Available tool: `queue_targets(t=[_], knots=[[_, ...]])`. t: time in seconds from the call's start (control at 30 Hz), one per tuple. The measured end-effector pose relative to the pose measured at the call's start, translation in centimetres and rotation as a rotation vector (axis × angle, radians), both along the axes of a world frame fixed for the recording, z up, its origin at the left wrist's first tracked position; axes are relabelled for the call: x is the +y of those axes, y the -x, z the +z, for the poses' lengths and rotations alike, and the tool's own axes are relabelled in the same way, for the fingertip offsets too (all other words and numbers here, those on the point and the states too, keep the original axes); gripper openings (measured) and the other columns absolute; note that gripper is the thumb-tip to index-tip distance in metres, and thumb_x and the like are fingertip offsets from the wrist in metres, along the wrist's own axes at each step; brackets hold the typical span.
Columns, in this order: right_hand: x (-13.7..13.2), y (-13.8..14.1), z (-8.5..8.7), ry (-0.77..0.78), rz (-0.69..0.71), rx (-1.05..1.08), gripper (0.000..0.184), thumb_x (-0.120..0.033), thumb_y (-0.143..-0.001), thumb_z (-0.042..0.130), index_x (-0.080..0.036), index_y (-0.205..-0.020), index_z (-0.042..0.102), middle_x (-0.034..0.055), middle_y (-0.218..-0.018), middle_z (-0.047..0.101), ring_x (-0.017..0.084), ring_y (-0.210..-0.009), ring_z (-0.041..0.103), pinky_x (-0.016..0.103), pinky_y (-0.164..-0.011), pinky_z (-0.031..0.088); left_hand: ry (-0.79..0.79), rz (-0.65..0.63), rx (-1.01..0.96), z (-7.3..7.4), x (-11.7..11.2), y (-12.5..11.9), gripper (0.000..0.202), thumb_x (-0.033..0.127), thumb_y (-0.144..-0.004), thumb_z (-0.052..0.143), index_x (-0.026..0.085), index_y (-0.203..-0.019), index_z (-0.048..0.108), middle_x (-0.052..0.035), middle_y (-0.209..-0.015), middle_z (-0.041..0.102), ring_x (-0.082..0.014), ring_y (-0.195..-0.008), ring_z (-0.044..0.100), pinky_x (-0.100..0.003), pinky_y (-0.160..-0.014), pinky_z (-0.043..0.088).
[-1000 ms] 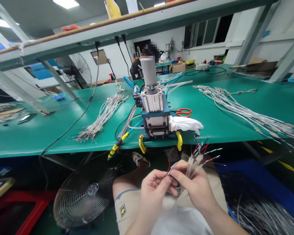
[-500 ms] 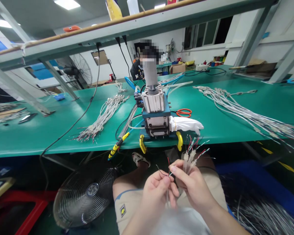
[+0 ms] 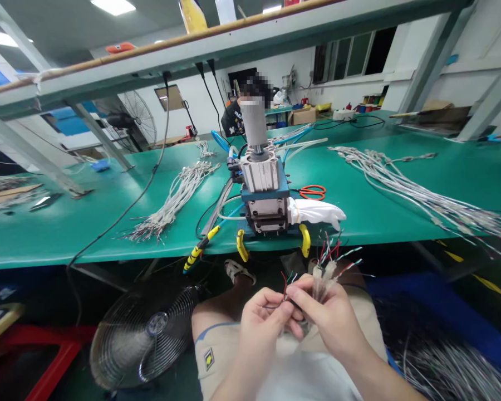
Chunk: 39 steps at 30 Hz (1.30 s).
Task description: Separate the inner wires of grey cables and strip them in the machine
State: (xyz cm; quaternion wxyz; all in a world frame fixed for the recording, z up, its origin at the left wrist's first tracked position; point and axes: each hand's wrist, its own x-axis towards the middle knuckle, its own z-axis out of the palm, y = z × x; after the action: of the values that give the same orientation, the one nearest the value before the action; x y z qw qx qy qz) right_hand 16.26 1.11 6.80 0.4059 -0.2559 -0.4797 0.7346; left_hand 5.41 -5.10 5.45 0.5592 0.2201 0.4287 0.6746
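Above my lap, my left hand (image 3: 267, 314) pinches a cable whose thin wire ends (image 3: 289, 280), red, green and white, fan out past the fingertips. My right hand (image 3: 321, 306) touches the same wires with thumb and forefinger. Its other fingers wrap round a bunch of grey cables (image 3: 328, 273), with stripped red, white, green and black wires spreading from their ends. Most of the cable length is hidden by my hands. Just ahead, at the bench edge, stands a pneumatic press (image 3: 265, 189) with yellow handles and a white cloth (image 3: 317, 211) tied at its right side.
Bundles of grey cables lie on the green bench (image 3: 108, 223), one left (image 3: 181, 192) and one right (image 3: 421, 192). Orange-handled scissors (image 3: 313, 192) lie behind the cloth. A floor fan (image 3: 150, 328) stands low left; a blue bin (image 3: 426, 301) of cables is low right. A person sits beyond the press.
The wire ends at my fingertips have shifted: red, green and white ones now stand up together. My hands have drawn slightly closer, and the dark wire that stuck out left is folded down.
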Motion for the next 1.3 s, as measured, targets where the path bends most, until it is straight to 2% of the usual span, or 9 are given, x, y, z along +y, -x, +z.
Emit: queue_targets(t=[0.13,0.23,0.37,0.5,0.6,0.7,0.87,1.07,1.3], knots=[[-0.3,0.0,0.0,-0.178,-0.084,0.036,0.021,-0.027,-0.086,0.068,-0.018,-0.067,0.066,-0.0008,-0.061,0.058,0.012,-0.051,0.058,0.023,-0.048,0.047,-0.008,0.067,-0.042,0.3,0.1,0.2,0.033,0.03,-0.072,0.082,0.014,-0.077,0.054,-0.0019,-0.061,0.072,-0.0104,-0.043,0.063,-0.019,-0.045,0.052],[-0.1,0.0,-0.8,-0.218,-0.205,0.046,0.017,-0.026,-0.087,0.069,-0.019,-0.071,0.067,-0.0017,-0.067,0.055,0.008,-0.053,0.051,0.02,-0.047,0.041,-0.015,0.05,-0.09,0.4,0.0,0.3,0.033,0.031,-0.073,0.081,0.016,-0.078,0.052,0.0005,-0.058,0.07,-0.0094,-0.04,0.06,-0.019,-0.041,0.051],[0.4,0.2,-1.8,-0.072,-0.223,0.039,0.019,-0.031,-0.084,0.073,-0.018,-0.072,0.067,-0.0062,-0.058,0.045,0.003,-0.042,0.03,0.018,-0.038,0.023,0.006,-0.01,-0.09,0.2,0.0,0.2,0.038,0.035,-0.07,0.083,0.016,-0.077,0.05,-0.0021,-0.057,0.071,-0.0109,-0.037,0.06,-0.019,-0.04,0.051],[0.2,0.4,-1.9,0.124,-0.212,0.106,0.024,-0.04,-0.078,0.078,-0.017,-0.086,0.072,-0.0109,-0.045,0.033,0.003,-0.039,0.023,0.017,-0.037,0.017,0.023,0.043,-0.071,0.4,0.1,0.2,0.04,0.034,-0.067,0.085,0.015,-0.077,0.051,-0.0045,-0.059,0.073,-0.0114,-0.037,0.062,-0.017,-0.039,0.049],[-0.3,0.6,-1.4,0.242,-0.143,0.096,0.036,-0.04,-0.069,0.084,-0.015,-0.094,0.074,-0.0071,-0.047,0.047,0.002,-0.038,0.029,0.015,-0.036,0.02,0.032,0.051,-0.049,0.7,0.1,0.1,0.042,0.035,-0.064,0.087,0.015,-0.077,0.053,-0.0057,-0.059,0.074,-0.0124,-0.038,0.063,-0.018,-0.039,0.05],[-0.7,0.8,-0.6,0.306,-0.043,0.083,0.031,-0.037,-0.063,0.088,-0.013,-0.079,0.076,-0.0015,-0.049,0.056,0.005,-0.04,0.042,0.017,-0.039,0.031,0.055,0.058,0.05,0.9,0.0,0.1,0.04,0.037,-0.063,0.087,0.013,-0.074,0.056,-0.0055,-0.056,0.073,-0.0148,-0.043,0.067,-0.021,-0.045,0.055],[-0.8,1.2,0.1,0.382,-0.021,0.093,0.028,-0.031,-0.057,0.091,-0.012,-0.066,0.074,-0.0011,-0.048,0.057,0.006,-0.04,0.045,0.018,-0.041,0.036,0.066,0.068,0.235,1.2,-0.2,0.2,0.035,0.039,-0.068,0.083,0.012,-0.071,0.061,-0.0039,-0.056,0.072,-0.0165,-0.049,0.069,-0.027,-0.053,0.059],[-0.8,1.3,0.0,0.38,-0.038,0.044,0.03,-0.036,-0.061,0.088,-0.012,-0.062,0.069,-0.0019,-0.046,0.054,0.008,-0.037,0.047,0.019,-0.039,0.035,0.078,0.059,0.231,1.0,-0.2,0.1,0.036,0.038,-0.067,0.084,0.013,-0.072,0.059,-0.0021,-0.055,0.07,-0.0135,-0.047,0.067,-0.021,-0.049,0.054],[0.0,0.8,-0.6,0.304,-0.163,0.052,0.029,-0.036,-0.07,0.083,-0.014,-0.065,0.064,-0.0126,-0.039,0.029,0.003,-0.038,0.019,0.017,-0.036,0.016,0.062,0.023,0.156,0.7,-0.2,0.0,0.039,0.038,-0.067,0.084,0.014,-0.073,0.054,-0.0013,-0.058,0.07,-0.0104,-0.043,0.063,-0.018,-0.047,0.05]])
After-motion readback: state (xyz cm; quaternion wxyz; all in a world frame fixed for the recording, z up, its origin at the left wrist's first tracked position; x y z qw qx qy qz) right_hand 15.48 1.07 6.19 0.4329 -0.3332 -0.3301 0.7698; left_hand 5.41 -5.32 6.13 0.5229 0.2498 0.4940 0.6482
